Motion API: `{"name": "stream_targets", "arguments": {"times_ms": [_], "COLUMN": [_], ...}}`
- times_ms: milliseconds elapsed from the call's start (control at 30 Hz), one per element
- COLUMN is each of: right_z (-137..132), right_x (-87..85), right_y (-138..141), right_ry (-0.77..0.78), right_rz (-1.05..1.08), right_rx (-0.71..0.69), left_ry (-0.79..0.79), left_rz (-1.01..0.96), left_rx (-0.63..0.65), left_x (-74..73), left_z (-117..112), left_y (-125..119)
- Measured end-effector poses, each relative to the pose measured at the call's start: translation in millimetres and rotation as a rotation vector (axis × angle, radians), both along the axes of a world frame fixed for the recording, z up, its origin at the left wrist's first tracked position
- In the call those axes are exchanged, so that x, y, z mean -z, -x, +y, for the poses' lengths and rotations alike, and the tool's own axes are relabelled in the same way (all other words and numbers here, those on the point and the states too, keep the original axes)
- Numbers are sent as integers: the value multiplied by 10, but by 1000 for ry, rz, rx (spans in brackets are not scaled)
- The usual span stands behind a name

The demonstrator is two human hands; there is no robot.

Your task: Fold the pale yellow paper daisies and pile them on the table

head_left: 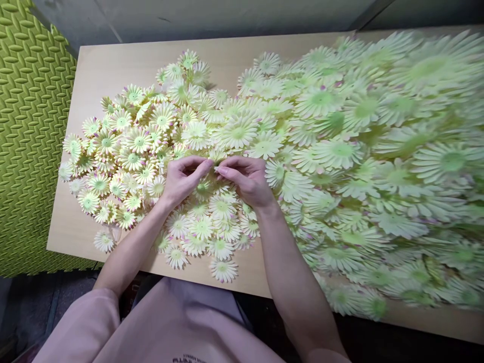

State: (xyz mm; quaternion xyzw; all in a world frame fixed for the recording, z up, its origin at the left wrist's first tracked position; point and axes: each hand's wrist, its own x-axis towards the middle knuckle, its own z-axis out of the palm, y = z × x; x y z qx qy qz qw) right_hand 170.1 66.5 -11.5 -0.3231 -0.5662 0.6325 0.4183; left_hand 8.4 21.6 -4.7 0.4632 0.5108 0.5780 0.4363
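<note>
Over the middle of the flower heap, my left hand [184, 176] and my right hand [247, 177] meet fingertip to fingertip. Both are closed in a pinch, thumb against forefinger. Between the tips is a small pale piece of an artificial flower [217, 162], partly hidden by the fingers. Cream-white artificial flower heads [238, 130] with green centres and pinkish petal tips lie just behind my hands. More loose flower heads [203, 228] lie under and in front of my wrists.
A light wooden table [113, 60] bears the flowers. The left pile [132, 160] looks smaller and denser; a large heap [363, 186] covers the right side. A green textured foam mat [34, 126] stands at the left, a grey wall [227, 17] behind.
</note>
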Motion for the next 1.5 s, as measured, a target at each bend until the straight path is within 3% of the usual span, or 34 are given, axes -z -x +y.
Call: {"name": "stream_targets", "arguments": {"times_ms": [167, 367, 567, 700, 900, 1000, 1133, 1500], "right_z": [17, 31, 70, 109, 9, -33, -25, -23], "right_x": [15, 18, -83, -113, -62, -43, -7, -2], "right_y": [-15, 7, -48, -121, -15, 51, 57, 43], "right_ry": [98, 95, 252, 212, 26, -44, -19, 12], "right_rz": [41, 50, 174, 276, 51, 12, 42, 44], "right_rx": [19, 39, 163, 270, 67, 59, 72, 60], "left_ry": [48, 76, 22, 21, 0, -57, -103, -55], "left_rz": [-101, -131, -201, -161, -72, -18, -22, -49], "left_rx": [5, 15, -147, -176, -107, -19, 98, 83], "left_x": [11, 9, 126, 111, 12, -15, -33, -19], "left_z": [10, 16, 58, 49, 8, 5, 1, -5], "left_y": [27, 34, 60, 58, 8, 7, 15, 6]}}
